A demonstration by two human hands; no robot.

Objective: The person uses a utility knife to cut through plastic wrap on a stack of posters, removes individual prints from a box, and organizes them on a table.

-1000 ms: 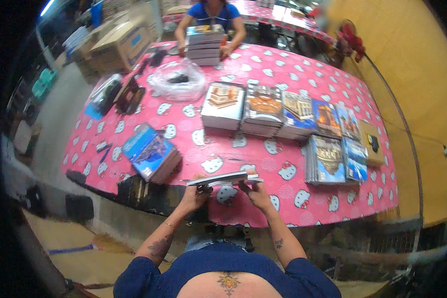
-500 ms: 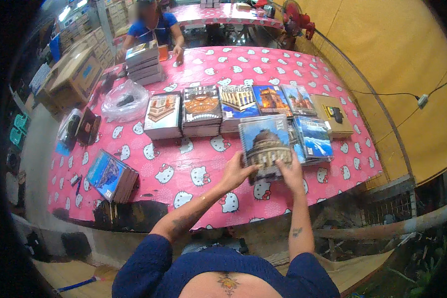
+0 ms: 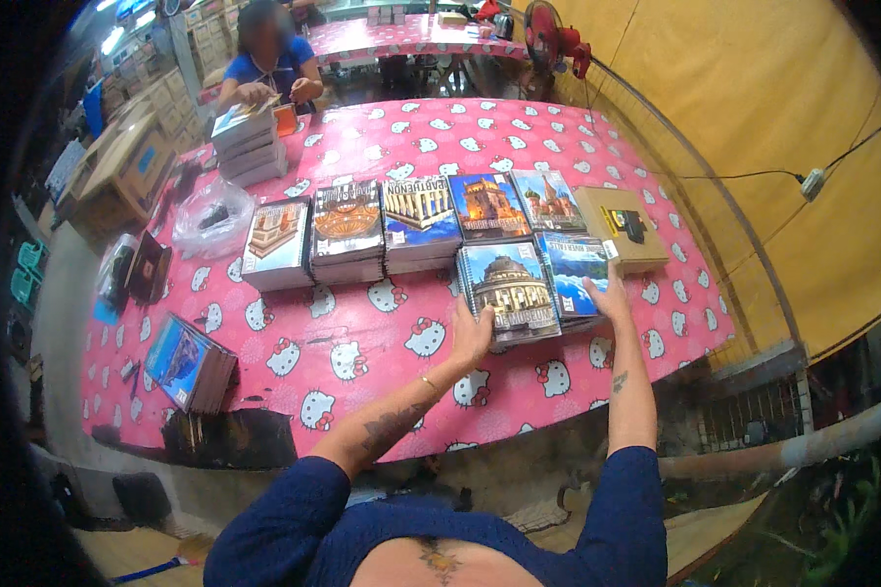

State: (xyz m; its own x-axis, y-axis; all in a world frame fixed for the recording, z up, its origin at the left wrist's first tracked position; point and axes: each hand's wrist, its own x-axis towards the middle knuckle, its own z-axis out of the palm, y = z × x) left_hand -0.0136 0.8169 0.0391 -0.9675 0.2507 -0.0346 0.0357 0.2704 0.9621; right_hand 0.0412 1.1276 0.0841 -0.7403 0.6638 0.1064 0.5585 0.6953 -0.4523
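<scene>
A stack of spiral-bound notebooks with a domed building on the cover [image 3: 514,279] lies at the front of the rows. My left hand [image 3: 474,338] grips its lower left edge, thumb on the cover, fingers along the side. Right beside it is a stack with a blue waterfall cover [image 3: 570,264]. My right hand [image 3: 611,295] holds this stack's right edge, thumb over the cover and fingers on the outer side. Behind these stand notebook stacks with an orange tower [image 3: 494,205] and colourful domes [image 3: 550,203]. The undersides of both held stacks are hidden.
More notebook stacks [image 3: 276,240] run leftward along the pink table [image 3: 411,386]. A brown box [image 3: 636,249] sits at the right, a clear plastic bag [image 3: 191,230] at the left. One tilted stack [image 3: 181,362] lies near left. Across the table a person [image 3: 269,64] handles another stack [image 3: 248,142].
The domed-building notebooks have come down from my hands onto the front row. My right hand has shifted right to the waterfall stack. The person opposite has raised both hands over their stack.
</scene>
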